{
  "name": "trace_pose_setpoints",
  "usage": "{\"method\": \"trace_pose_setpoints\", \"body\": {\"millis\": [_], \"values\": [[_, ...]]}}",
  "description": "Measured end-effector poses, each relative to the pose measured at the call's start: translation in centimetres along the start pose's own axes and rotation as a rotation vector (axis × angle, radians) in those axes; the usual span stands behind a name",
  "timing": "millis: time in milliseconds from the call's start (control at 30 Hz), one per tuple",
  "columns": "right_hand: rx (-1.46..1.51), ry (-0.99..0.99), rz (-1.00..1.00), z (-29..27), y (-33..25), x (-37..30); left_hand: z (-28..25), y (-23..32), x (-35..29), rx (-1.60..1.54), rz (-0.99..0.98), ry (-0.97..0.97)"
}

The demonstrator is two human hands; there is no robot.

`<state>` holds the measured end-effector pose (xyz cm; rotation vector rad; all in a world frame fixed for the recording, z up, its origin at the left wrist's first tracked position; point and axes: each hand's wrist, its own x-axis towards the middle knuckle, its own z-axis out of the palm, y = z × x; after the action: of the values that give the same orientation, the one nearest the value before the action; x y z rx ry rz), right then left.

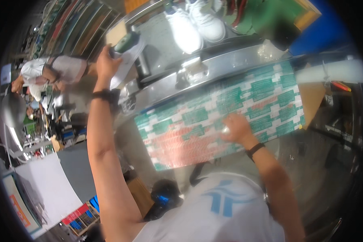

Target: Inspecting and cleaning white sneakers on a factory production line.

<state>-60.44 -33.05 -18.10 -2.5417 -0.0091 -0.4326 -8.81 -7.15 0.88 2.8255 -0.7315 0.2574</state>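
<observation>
My left hand [107, 63] reaches far forward at the upper left, its fingers bent around the dark end of a dark green rounded object [127, 42]. A long white piece [128, 64] lies against that object; blur hides its exact kind. My right hand [238, 129] is closed above a board wrapped in green, white and red printed sheeting [193, 131]. A small pale shiny spot shows at its fingertips, too blurred to name. Beyond the board, a pair of white lace-up shoes [197, 26] stands on a grey surface.
A metal rail [189, 74] runs behind the printed board. At right lie a white roll [330, 71] and a red-and-yellow handled tool [341, 86]. A blue bin [324, 32] and green material [270, 16] are at upper right. Another person [54, 70] stands at left.
</observation>
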Motion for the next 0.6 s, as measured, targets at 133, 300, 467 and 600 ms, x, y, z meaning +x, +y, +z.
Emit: {"method": "trace_pose_setpoints", "body": {"millis": [133,300,467,600], "values": [[0.008,0.003,0.015,-0.3,0.1,0.2,6.5,9.3,3.4,-0.093,0.391,0.22],[0.019,0.009,-0.012,0.0,0.8,0.3,16.3,20.9,7.5,-0.725,-0.247,-0.458],[0.026,0.016,0.018,-0.1,0.7,0.1,16.8,22.6,7.7,-0.747,-0.375,-0.325],[0.024,0.062,0.014,-0.5,0.8,0.3,11.7,19.3,5.0,-1.45,-0.224,-0.394]]}}
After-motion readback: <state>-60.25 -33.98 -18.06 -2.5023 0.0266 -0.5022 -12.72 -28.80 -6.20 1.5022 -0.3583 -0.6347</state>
